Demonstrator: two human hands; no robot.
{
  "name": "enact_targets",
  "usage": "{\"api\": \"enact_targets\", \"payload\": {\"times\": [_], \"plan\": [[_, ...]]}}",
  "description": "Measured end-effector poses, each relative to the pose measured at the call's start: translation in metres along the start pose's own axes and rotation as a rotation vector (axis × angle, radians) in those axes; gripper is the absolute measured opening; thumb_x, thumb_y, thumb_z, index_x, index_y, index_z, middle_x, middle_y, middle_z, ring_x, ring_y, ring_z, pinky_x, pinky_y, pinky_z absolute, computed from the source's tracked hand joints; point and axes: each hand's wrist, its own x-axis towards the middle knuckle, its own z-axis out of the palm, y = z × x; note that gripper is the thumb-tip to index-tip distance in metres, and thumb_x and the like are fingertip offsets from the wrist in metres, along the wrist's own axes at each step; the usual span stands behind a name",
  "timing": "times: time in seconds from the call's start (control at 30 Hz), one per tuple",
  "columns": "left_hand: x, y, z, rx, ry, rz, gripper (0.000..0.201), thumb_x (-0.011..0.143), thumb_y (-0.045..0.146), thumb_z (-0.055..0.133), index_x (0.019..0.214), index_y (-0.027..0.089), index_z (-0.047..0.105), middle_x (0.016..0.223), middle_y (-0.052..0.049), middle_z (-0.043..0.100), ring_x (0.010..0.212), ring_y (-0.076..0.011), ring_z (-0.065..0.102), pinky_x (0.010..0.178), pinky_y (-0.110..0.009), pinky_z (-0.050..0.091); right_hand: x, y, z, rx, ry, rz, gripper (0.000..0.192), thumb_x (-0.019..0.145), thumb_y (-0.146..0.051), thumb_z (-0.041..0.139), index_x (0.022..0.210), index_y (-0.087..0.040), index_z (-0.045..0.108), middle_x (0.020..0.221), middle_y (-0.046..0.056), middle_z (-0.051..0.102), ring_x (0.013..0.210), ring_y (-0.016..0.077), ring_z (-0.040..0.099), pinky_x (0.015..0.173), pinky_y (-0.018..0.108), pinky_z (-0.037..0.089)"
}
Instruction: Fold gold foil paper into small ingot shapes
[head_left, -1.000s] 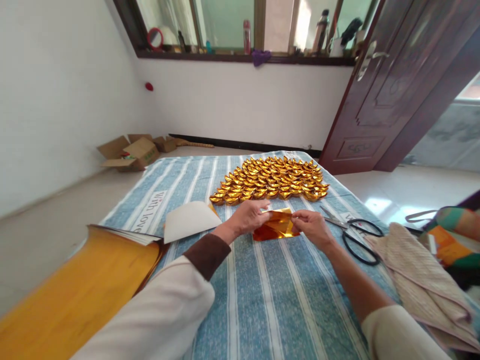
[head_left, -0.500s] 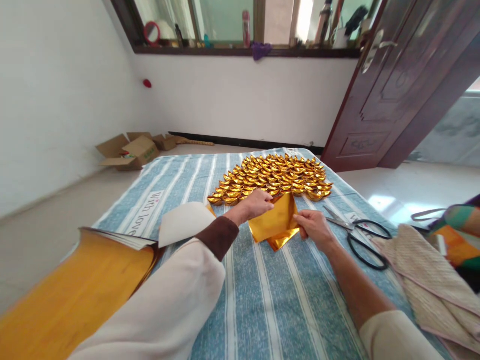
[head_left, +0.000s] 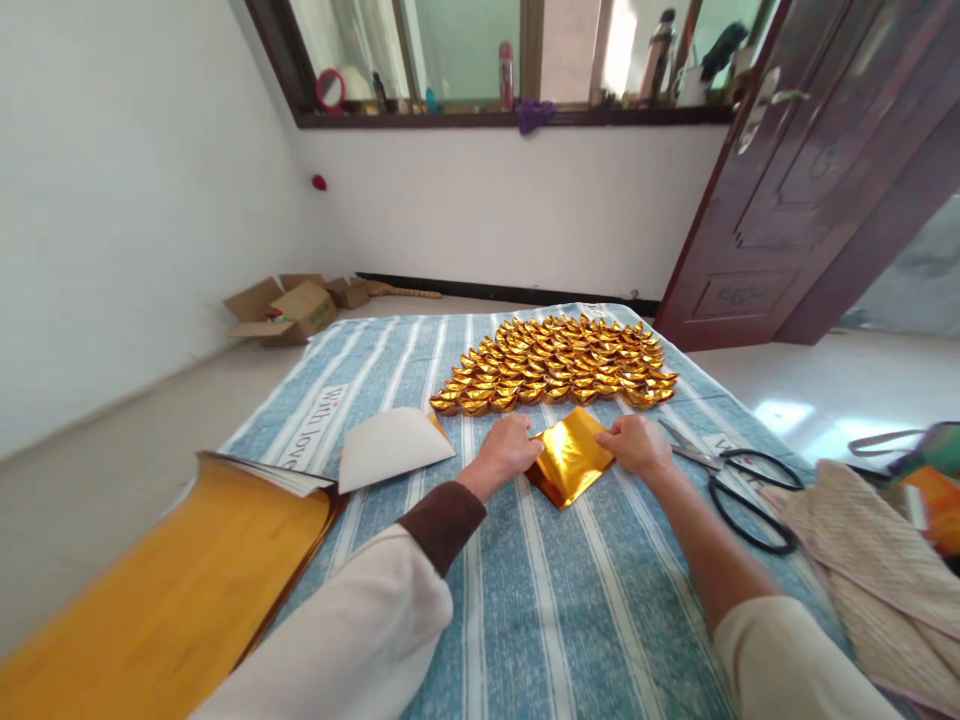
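Between my hands is a shiny sheet of gold foil paper (head_left: 571, 455), tilted with one corner toward me. My left hand (head_left: 510, 447) is closed on its left edge. At the right edge, my right hand (head_left: 634, 442) pinches the same sheet between thumb and fingers. Just beyond the hands, many folded gold paper ingots (head_left: 559, 360) stand packed in rows. Scissors with black handles (head_left: 724, 470) lie to the right of my right hand, blades partly apart. A white-backed sheet (head_left: 394, 450) rests left of my left hand, a gold corner showing behind it.
A stack of large gold sheets (head_left: 172, 560) lies at the left edge of the blue striped cloth (head_left: 510, 620). A beige quilted cloth (head_left: 877, 560) is at the right. Open cardboard boxes (head_left: 300, 308) sit on the floor by the wall. A brown door (head_left: 780, 190) stands at the right.
The gold sheet has turned and now shows a shiny face. My left hand has moved from its top edge to its left side. The view has shifted slightly.
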Motion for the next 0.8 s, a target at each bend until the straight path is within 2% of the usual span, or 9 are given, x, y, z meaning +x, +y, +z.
{"api": "enact_targets", "payload": {"times": [0.07,0.23,0.3,0.4,0.47,0.6,0.73,0.8], "plan": [[-0.008,-0.004,-0.001,0.057,0.065,-0.009,0.015,0.073,0.026,0.057,0.082,0.016,0.064,0.092,-0.012,0.069,0.094,-0.0279,0.062,0.076,-0.034,0.046,-0.004,-0.001,0.002,-0.062,-0.013,0.018,0.024,0.070,-0.043,0.061,0.070,-0.020,0.068,0.078,0.009,0.070,0.079,0.0235,0.065,0.059,0.026,0.040],[-0.019,-0.009,-0.001,0.086,0.110,-0.083,0.024,0.078,0.039,0.055,0.078,0.017,0.064,0.090,-0.013,0.069,0.089,-0.0291,0.063,0.071,-0.034,0.046,-0.005,0.000,0.001,-0.138,-0.059,0.032,0.034,0.070,-0.053,0.058,0.077,-0.020,0.068,0.088,0.012,0.070,0.083,0.0272,0.065,0.059,0.029,0.041],[-0.019,-0.008,0.001,0.056,0.103,-0.112,0.025,0.076,0.039,0.056,0.074,0.015,0.064,0.085,-0.013,0.069,0.085,-0.0279,0.065,0.067,-0.032,0.046,-0.003,0.003,0.001,-0.142,-0.091,0.020,0.034,0.070,-0.054,0.059,0.075,-0.021,0.067,0.083,0.010,0.070,0.079,0.0251,0.066,0.057,0.028,0.039],[-0.018,-0.008,0.007,-0.015,0.067,-0.160,0.017,0.073,0.031,0.060,0.070,0.015,0.065,0.070,-0.009,0.068,0.074,-0.0224,0.066,0.058,-0.026,0.045,-0.001,0.008,0.003,-0.127,-0.152,-0.008,0.033,0.071,-0.052,0.058,0.064,-0.021,0.064,0.062,0.005,0.066,0.062,0.0202,0.063,0.051,0.025,0.036],[-0.018,-0.010,0.013,-0.064,0.047,-0.187,0.011,0.069,0.022,0.062,0.074,0.014,0.067,0.061,-0.005,0.066,0.064,-0.0185,0.065,0.053,-0.022,0.043,0.000,0.012,0.005,-0.108,-0.192,-0.034,0.031,0.071,-0.048,0.060,0.058,-0.021,0.060,0.050,0.002,0.060,0.053,0.0175,0.059,0.048,0.025,0.034],[-0.020,-0.014,0.024,-0.138,-0.008,-0.200,0.014,0.073,0.015,0.057,0.080,0.011,0.069,0.054,-0.002,0.064,0.047,-0.0126,0.060,0.044,-0.019,0.042,-0.002,0.019,0.009,-0.045,-0.276,-0.084,0.034,0.075,-0.045,0.057,0.050,-0.022,0.051,0.037,-0.002,0.049,0.039,0.0134,0.051,0.044,0.024,0.032],[-0.024,-0.014,0.022,-0.100,-0.010,-0.151,0.013,0.074,0.018,0.060,0.080,0.012,0.070,0.055,-0.001,0.064,0.049,-0.0127,0.062,0.046,-0.018,0.044,0.000,0.029,0.012,0.049,-0.356,-0.105,0.038,0.075,-0.044,0.056,0.046,-0.023,0.042,0.034,-0.004,0.042,0.034,0.0117,0.043,0.041,0.024,0.028],[-0.030,-0.014,0.012,-0.033,0.022,-0.115,0.017,0.076,0.025,0.063,0.087,0.013,0.069,0.062,-0.002,0.067,0.057,-0.0151,0.065,0.053,-0.020,0.048,0.003,0.035,0.014,0.022,-0.332,-0.136,0.039,0.073,-0.044,0.058,0.045,-0.023,0.041,0.036,-0.004,0.042,0.036,0.0116,0.043,0.042,0.025,0.027]]}}
